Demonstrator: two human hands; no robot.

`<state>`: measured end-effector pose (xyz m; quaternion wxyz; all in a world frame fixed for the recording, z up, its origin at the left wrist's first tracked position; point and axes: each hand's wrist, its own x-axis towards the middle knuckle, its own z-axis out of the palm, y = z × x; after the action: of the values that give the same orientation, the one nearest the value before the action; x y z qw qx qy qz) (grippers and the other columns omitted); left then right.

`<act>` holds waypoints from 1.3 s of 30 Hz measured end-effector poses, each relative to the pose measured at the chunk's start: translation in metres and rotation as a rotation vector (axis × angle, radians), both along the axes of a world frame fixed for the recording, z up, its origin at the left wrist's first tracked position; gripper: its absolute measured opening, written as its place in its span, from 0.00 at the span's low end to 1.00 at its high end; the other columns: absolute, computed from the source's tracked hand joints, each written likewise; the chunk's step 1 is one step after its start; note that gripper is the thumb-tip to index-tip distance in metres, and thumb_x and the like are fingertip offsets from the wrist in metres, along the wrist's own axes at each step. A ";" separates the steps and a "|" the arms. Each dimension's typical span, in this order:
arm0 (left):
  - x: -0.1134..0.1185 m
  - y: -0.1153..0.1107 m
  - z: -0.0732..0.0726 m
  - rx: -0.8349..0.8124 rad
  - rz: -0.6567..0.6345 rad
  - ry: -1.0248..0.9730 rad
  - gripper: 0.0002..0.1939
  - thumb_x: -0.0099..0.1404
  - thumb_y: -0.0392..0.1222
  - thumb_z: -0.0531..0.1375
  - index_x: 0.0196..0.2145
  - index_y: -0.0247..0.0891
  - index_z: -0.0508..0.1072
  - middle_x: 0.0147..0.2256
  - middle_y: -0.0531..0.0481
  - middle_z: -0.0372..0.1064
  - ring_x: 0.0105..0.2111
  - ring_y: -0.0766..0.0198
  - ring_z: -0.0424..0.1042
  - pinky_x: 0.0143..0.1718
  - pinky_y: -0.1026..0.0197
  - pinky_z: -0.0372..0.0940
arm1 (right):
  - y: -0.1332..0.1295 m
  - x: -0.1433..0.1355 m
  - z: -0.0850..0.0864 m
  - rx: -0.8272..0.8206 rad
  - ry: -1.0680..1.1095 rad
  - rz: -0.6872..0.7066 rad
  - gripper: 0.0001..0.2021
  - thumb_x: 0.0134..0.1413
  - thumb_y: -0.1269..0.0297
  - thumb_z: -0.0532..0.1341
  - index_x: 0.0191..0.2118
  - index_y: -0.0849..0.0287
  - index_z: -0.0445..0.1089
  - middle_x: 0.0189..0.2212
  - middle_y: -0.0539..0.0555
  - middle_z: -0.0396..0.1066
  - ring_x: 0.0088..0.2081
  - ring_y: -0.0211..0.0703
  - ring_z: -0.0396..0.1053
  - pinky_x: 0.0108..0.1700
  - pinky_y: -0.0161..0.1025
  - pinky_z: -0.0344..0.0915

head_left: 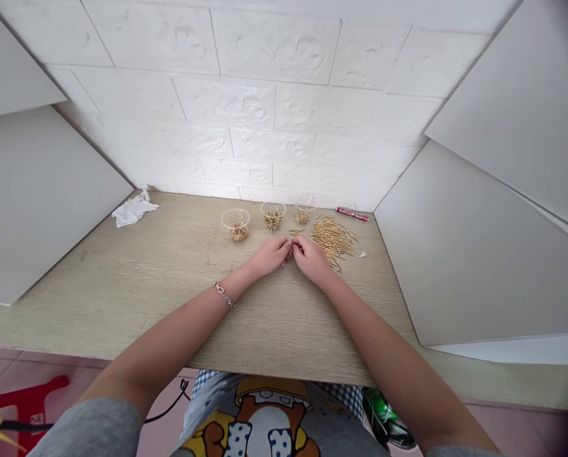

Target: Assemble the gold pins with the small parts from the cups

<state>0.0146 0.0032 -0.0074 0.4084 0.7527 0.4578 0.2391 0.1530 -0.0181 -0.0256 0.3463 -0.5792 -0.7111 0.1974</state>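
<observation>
My left hand and my right hand meet over the table, fingertips pinched together; whatever they hold is too small to make out. Just right of my right hand lies a loose pile of thin golden sticks. Beyond the hands stand three clear cups: the left cup, the middle cup and the right cup. Small golden pieces show in the left one, and similar pieces are in the other two.
A crumpled white tissue lies at the table's back left. Near the back right is a red tube-like packet, with a small white scrap closer in. White panels flank the wooden table, and a brick-patterned wall rises behind.
</observation>
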 end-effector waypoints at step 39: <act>0.000 0.001 0.001 -0.226 -0.023 -0.154 0.17 0.66 0.46 0.45 0.23 0.34 0.61 0.19 0.55 0.60 0.15 0.75 0.60 0.17 0.70 0.57 | -0.002 -0.002 0.001 0.065 0.152 0.004 0.08 0.55 0.64 0.49 0.31 0.56 0.64 0.25 0.50 0.68 0.29 0.40 0.65 0.33 0.36 0.58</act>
<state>0.0147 0.0042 -0.0060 0.5274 0.6865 0.4402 0.2383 0.1512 -0.0197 -0.0243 0.4176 -0.5497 -0.6899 0.2180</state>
